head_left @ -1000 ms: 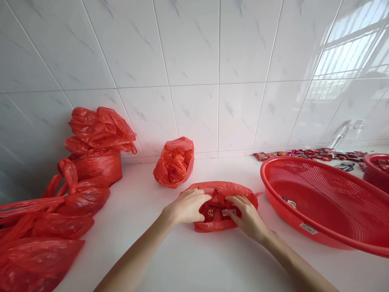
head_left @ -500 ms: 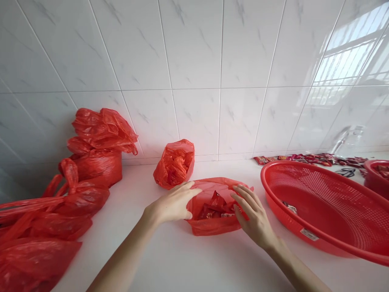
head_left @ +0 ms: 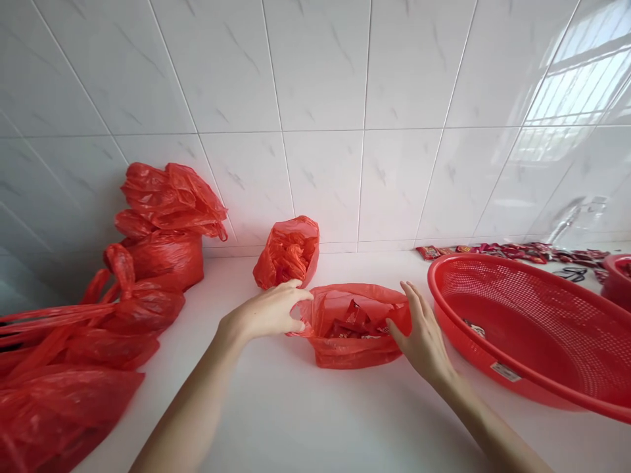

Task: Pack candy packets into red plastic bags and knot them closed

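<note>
An open red plastic bag (head_left: 357, 355) sits on the white counter, its mouth facing up. Several small red packets (head_left: 355, 322) lie inside it. My left hand (head_left: 269, 312) is at the bag's left edge, thumb and fingers apart around the rim. At the right edge is my right hand (head_left: 419, 332), fingers spread and thumb close to the rim. Neither hand is closed on the bag.
Behind stands another red bag (head_left: 290, 253) with crumpled plastic inside. Filled red bags (head_left: 167, 259) pile up at the left. A large red basket (head_left: 522, 328) is at the right, with packets (head_left: 517, 251) strewn along the tiled wall (head_left: 325, 177).
Both hands have moved apart, off the inside of the bag to its sides. The bag's mouth looks wider, and the view has shifted slightly.
</note>
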A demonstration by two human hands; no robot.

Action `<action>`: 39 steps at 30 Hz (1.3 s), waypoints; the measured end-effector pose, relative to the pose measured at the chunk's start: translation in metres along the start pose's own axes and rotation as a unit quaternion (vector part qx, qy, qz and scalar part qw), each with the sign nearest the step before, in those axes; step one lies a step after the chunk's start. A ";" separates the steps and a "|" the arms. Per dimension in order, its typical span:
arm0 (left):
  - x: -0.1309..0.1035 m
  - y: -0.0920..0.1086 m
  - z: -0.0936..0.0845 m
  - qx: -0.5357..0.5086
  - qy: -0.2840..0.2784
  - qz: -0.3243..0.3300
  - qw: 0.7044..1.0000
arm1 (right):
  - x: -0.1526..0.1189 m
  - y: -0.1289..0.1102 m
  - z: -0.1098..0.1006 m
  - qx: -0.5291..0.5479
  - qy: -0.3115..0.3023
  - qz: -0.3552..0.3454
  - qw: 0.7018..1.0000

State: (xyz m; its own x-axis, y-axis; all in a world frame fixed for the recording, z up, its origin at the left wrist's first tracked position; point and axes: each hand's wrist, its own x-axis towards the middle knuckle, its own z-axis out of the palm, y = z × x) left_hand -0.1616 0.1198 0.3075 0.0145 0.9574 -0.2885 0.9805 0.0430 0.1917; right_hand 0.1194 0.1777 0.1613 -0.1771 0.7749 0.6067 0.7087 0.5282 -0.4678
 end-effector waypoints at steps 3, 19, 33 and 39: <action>0.000 -0.005 -0.002 0.005 -0.012 -0.001 1.000 | 0.003 0.002 -0.004 -0.013 -0.011 -0.003 1.000; -0.007 -0.009 -0.009 -0.077 0.201 0.171 0.961 | 0.007 -0.007 -0.017 -0.184 -0.097 -0.086 0.974; 0.006 -0.012 0.005 -0.040 0.164 0.137 0.976 | 0.010 0.003 -0.015 0.048 -0.168 0.041 0.984; 0.007 -0.003 0.002 -0.136 0.290 0.222 0.921 | 0.029 -0.026 -0.049 0.515 -0.118 0.125 0.840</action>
State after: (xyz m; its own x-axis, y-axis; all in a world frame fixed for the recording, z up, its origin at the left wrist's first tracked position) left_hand -0.1644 0.1259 0.3030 0.2173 0.8856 0.4105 0.8164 -0.3954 0.4209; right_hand 0.1297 0.1696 0.2223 -0.3272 0.8893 0.3194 -0.2002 0.2651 -0.9432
